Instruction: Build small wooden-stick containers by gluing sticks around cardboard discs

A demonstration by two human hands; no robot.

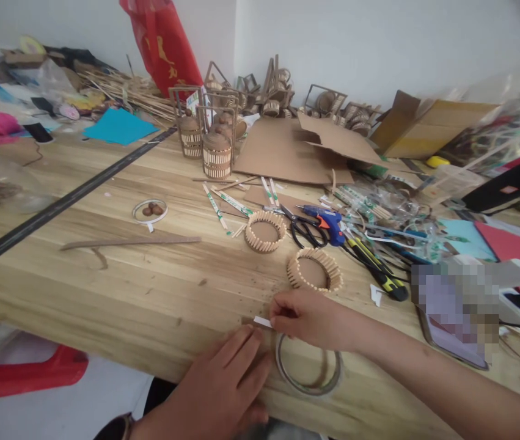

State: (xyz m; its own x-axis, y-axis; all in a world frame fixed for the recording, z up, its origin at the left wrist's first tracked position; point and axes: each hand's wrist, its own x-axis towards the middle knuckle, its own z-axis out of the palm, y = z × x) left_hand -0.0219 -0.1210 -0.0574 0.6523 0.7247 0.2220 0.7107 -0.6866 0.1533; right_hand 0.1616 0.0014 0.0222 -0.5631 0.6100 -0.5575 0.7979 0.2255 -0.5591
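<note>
Left hand [223,373] lies spread, right hand [303,315] pinching 1 white strip [262,321], on a wooden table [140,305] before pale walls [342,43].

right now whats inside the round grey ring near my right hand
Pale wooden tabletop shows inside the round grey ring. The right hand covers the far edge; anything beneath cannot be seen.

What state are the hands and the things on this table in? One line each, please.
Right hand: pinching white strip
Left hand: palm down, fingertips beside strip
Grey ring: lying flat
Near basket: upright, open-topped
Far basket: upright, open-topped
Glue gun: lying down
Scissors: lying; blade opening unclear
Utility knife: lying; blade unclear
White ring: flat, brown balls inside
Cardboard box: open
</note>
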